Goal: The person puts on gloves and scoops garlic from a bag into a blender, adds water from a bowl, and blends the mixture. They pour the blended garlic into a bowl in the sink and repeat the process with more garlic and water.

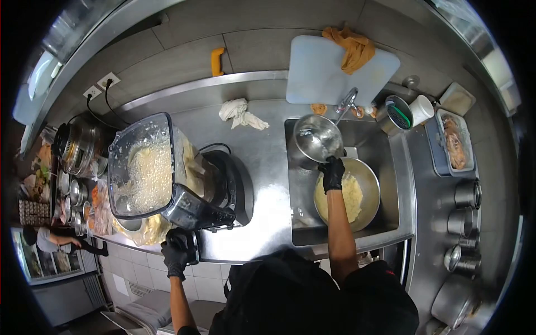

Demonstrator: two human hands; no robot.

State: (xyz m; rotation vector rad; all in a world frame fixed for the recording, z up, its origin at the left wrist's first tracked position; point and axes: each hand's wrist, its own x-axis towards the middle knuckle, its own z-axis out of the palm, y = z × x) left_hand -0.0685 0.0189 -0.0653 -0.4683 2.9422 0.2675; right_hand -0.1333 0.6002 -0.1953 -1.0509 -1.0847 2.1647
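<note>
My right hand [333, 173], in a black glove, is closed on the rim of a metal pot [318, 138] under the faucet [348, 99]. Below that hand, a large metal bowl [371, 195] with pale yellow contents [350, 196] stands in the sink [391, 162]. At the counter's front edge my left hand [176, 252], also gloved in black, is closed by a dark part of the blender; what exactly it grips is hidden. The large blender jar [142, 167] holds a foamy, pale liquid and stands beside its black base [241, 190].
A white cloth [243, 114] lies on the counter behind. A cutting board [318, 70] with an orange cloth [354, 51] leans behind the sink. Plastic bags and metal bowls fill the left; pots [462, 221] line the right. Another person [49, 240] stands far left.
</note>
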